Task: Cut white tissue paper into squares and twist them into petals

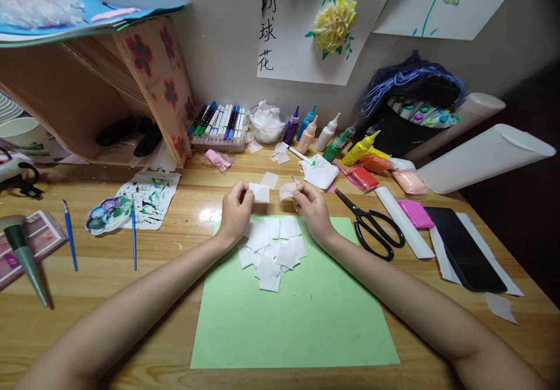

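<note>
My left hand (237,210) pinches a small white paper square (261,192) between thumb and fingers. Across from it, my right hand (313,210) is closed on another thin, pale paper square (287,191). A gap separates the two held pieces. Below both hands, several white paper squares (266,267) overlap in a loose cluster on the upper part of a light green sheet (301,331). One more loose square (270,180) lies on the table just beyond the hands.
Black-handled scissors (371,226) lie right of the green sheet, near a black phone (466,250). Behind stand paint bottles (326,133), a bowl of white scraps (266,122) and markers (221,122). Left are paintbrushes (134,235) and a paint palette (107,215).
</note>
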`<state>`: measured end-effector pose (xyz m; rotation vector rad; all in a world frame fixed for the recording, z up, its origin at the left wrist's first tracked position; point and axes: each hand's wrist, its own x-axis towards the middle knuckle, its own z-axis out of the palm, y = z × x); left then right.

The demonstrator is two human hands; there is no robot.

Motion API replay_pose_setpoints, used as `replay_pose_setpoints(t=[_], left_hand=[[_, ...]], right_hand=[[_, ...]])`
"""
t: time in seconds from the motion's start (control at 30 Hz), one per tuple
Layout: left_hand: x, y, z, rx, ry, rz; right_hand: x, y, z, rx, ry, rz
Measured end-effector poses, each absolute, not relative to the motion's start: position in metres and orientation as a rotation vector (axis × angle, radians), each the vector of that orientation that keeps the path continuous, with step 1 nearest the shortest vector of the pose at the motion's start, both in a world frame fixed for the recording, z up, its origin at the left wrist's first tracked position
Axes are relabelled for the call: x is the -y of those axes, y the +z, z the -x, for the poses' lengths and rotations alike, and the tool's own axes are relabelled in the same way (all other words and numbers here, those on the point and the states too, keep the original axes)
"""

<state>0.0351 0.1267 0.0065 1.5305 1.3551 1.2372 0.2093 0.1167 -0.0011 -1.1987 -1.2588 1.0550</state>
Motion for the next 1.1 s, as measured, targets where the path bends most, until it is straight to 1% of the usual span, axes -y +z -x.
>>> replay_pose_setpoints(t=[0.13, 0.33, 0.47, 0.6, 0.73, 1.1], left_hand=[[-0.126, 0.008, -0.034, -1.442, 1.333, -1.523], [-0.119, 0.014, -0.036, -1.423, 1.252, -1.641], [-0.114, 0.018, -0.038, -1.429, 1.266, -1.881], [-0.109, 0.019, -0.040, -1.345, 1.218, -2.201], [-0.106, 0.018, -0.041, -1.267, 1.128, -2.432], [-0.107, 0.013, -0.042, -1.312, 1.106, -2.360]], right_hand=[[-0.121, -0.003, -0.206, 1.362, 1.011, 1.317], [-0.116, -0.002, -0.206, 1.358, 0.874, 1.356], [-0.109, 0.003, -0.206, 1.401, 0.993, 1.273], [-0.106, 0.005, -0.205, 1.483, 1.206, 1.107], [-0.107, 0.006, -0.204, 1.484, 1.260, 1.055], [-0.110, 0.003, -0.206, 1.514, 1.364, 1.039]])
